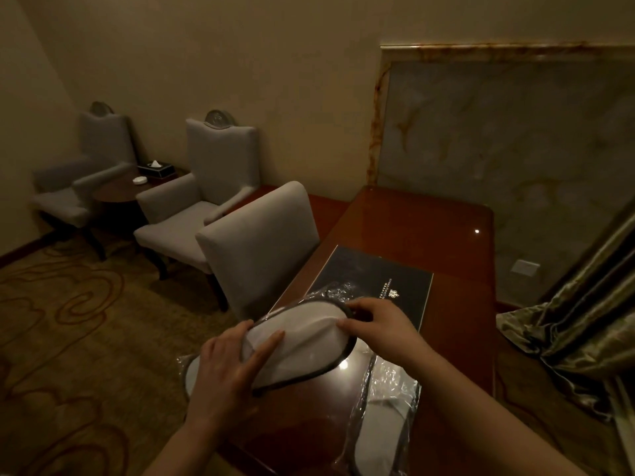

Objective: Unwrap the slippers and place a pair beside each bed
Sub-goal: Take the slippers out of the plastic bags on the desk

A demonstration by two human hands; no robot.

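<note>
Head view: both hands, left [226, 369] and right [381, 326], grip a white slipper [305, 345]; the dark folder [378, 280] bears unreadable print.

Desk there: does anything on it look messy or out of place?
Nothing damaged or spilled. Loose clear wrapping lies crumpled across the dark folder, and a wrapped slipper pack overhangs the desk edge.

Desk [412, 228]: dark red-brown wood, glossy, lamp glints showing on top. Slipper [302, 341]: white matt cloth, dark edging. Wrapper [395, 386]: clear plastic film, crinkled, shiny. Folder [378, 276]: black, smooth, low sheen. Chair [261, 242]: grey matt fabric. Wall panel [508, 159]: marble-look, polished, veined. Curtain [584, 324]: satin-like cloth, glossy folds. Carpet [86, 321]: matt, patterned pile.
</note>
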